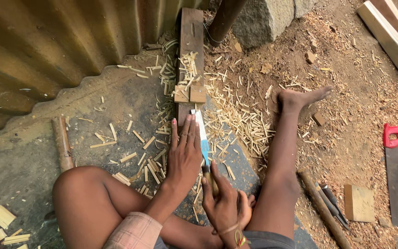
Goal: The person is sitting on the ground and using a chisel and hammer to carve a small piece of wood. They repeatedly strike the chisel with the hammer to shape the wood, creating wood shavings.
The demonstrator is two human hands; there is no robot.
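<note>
A chisel (203, 143) is gripped in the right hand (224, 205), whose fingers are wrapped tight round the wooden handle at about 6 o'clock of the scene's centre. The left hand (184, 150) is laid flat and open, fingers together and stretched towards 12 o'clock, pressed against the blade's left face and over the dark plank (191, 32) beneath it. The chisel's long axis is seen to run almost straight from 6 to 12 o'clock, tilted slightly left at the top; its cutting edge is pointed away from the body, towards two small pale blocks (190, 93) resting on the plank just beyond the tip. The tool is judged stiff and fairly heavy for its length, steel-bladed with a blue-painted middle, sharp at the far end; it is best held by the handle, with the blade guided only from its flat side. The splints (240, 120) scattered around are judged light, brittle and easily snapped. At 3 o'clock, well apart on the sawdust, a handsaw (394, 175) with a red grip is laid, pointing towards 6 o'clock. A corrugated sheet (47, 41) is stood at 10 o'clock. Bare legs are spread to either side of the work.
</note>
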